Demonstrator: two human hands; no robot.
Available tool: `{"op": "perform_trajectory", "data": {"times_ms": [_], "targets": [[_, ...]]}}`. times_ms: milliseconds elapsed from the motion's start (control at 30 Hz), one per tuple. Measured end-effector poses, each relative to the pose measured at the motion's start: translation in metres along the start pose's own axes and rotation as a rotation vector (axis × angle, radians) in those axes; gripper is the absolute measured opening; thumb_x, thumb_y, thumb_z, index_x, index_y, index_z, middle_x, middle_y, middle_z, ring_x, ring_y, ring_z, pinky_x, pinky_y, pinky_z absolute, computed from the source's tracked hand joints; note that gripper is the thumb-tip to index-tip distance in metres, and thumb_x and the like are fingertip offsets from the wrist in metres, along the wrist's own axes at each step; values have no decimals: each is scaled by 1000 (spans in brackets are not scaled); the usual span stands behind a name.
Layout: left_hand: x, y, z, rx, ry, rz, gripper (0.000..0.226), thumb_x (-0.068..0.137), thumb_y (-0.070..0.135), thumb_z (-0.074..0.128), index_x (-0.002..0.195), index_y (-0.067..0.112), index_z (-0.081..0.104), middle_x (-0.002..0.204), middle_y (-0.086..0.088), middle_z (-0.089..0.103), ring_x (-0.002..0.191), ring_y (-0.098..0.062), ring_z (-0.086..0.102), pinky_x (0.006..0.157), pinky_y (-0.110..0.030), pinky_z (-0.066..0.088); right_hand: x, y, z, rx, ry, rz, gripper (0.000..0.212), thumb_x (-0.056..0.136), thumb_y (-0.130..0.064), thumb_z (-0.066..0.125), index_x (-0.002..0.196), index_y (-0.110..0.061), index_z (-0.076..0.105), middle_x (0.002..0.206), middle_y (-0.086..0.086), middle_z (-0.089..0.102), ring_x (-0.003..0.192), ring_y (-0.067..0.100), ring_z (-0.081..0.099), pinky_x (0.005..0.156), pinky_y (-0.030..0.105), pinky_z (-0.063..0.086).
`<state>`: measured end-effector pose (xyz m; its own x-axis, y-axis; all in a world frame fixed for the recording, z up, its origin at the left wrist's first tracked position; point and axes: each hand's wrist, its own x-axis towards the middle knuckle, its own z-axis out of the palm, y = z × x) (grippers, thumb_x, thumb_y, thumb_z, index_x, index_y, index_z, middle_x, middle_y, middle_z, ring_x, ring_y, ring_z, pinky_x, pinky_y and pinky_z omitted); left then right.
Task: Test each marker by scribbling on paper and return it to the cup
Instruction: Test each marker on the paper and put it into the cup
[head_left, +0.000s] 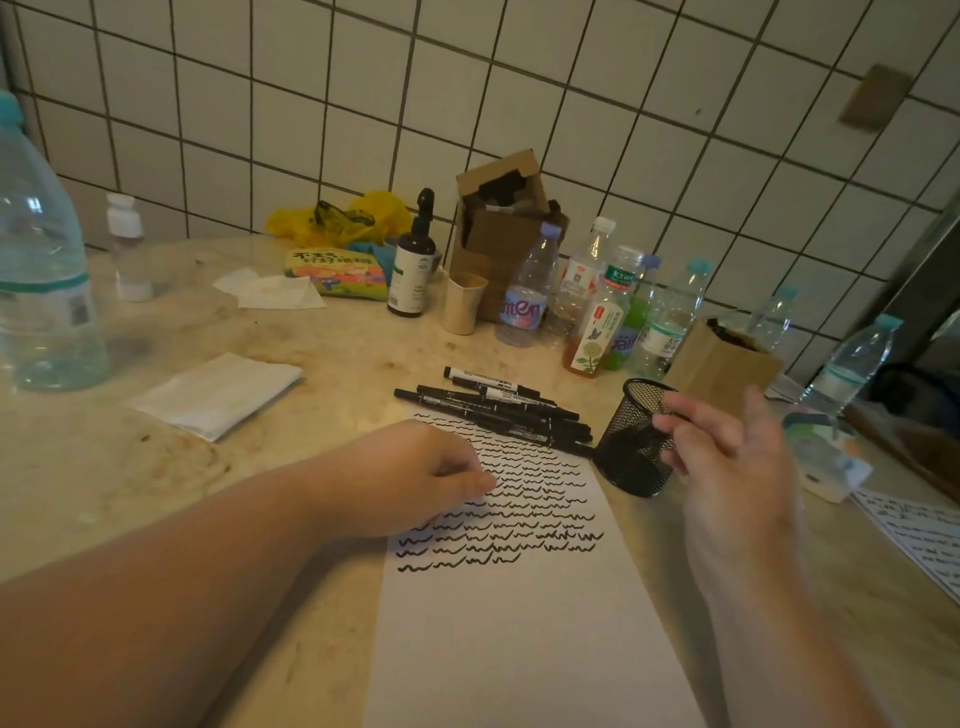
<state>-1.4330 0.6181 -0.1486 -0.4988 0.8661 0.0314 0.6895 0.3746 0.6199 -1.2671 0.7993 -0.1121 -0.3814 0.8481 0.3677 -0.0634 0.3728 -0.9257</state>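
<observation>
Steadying the paper (519, 623) with the left hand (415, 478), right hand (727, 457) apparently empty, fingers relaxed: grasp 1 marker (498, 410) by its barrel.

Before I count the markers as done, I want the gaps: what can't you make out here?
- Head view: mesh cup contents, dark mesh and right hand hide them.
- Left hand fingertips curl under; any grip unclear.
- Pile of markers overlaps; count unclear.
- Paper cut off at bottom edge.

White paper (524, 639) — rows of black wavy scribbles; black mesh cup (636, 441); black markers (498, 410) (white labels); beige mottled counter (156, 467).
</observation>
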Motion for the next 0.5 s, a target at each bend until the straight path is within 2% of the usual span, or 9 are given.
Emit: {"op": "perform_trajectory", "data": {"times_ms": [67,100,167,233,267,333,367,500], "targets": [[1,-1,1,23,-16,19,29,97,55,52,96,33,71,71,13,67,65,1,58,59,-19,41,-7,-8,0,-105,-44,-34,69,96,4,53,156,-21,30,96,-6,77,87,6,70,79,28,52],[2,-1,2,27,-28,25,30,97,55,52,97,32,72,76,11,69,68,-1,61,61,-22,46,-9,-12,2,-203,-125,-42,62,94,4,54,148,-25,42,92,-7,77,83,5,69,78,27,51],[3,-2,3,37,-38,34,31,97,55,52,98,31,73,82,8,72,75,-6,65,69,-30,55,-10,-17,12,-466,-392,-21,44,93,-2,58,126,-31,58,91,-11,76,83,2,68,72,20,47],[4,-2,3,78,-45,46,31,98,54,52,93,30,72,80,6,71,74,-8,65,70,-31,56,-4,-15,26,-717,-637,18,36,97,-12,59,125,-34,60,106,-17,69,98,2,65,73,16,45],[4,-1,3,99,-50,50,31,98,52,52,91,29,71,78,6,70,71,-9,63,68,-30,54,0,-11,34,-835,-700,19,37,98,-17,57,130,-36,58,116,-16,65,107,6,63,80,18,47],[3,-1,3,116,-50,58,31,99,51,52,88,29,70,78,6,69,71,-9,62,68,-31,54,11,1,50,-1056,-695,-46,43,100,-19,53,141,-29,53,133,-6,58,122,16,54,100,30,47],[3,-2,2,120,-50,62,31,99,51,51,90,29,70,80,6,70,73,-9,64,71,-33,56,17,8,56,-1152,-664,-95,44,100,-16,51,143,-25,51,137,-3,55,127,20,49,105,34,42],[3,-1,0,145,-63,67,30,99,50,50,102,29,72,93,10,71,84,-7,64,82,-35,57,31,33,73,-1330,-589,-177,42,95,-11,56,137,-18,54,129,2,55,121,23,48,103,36,42]]}}
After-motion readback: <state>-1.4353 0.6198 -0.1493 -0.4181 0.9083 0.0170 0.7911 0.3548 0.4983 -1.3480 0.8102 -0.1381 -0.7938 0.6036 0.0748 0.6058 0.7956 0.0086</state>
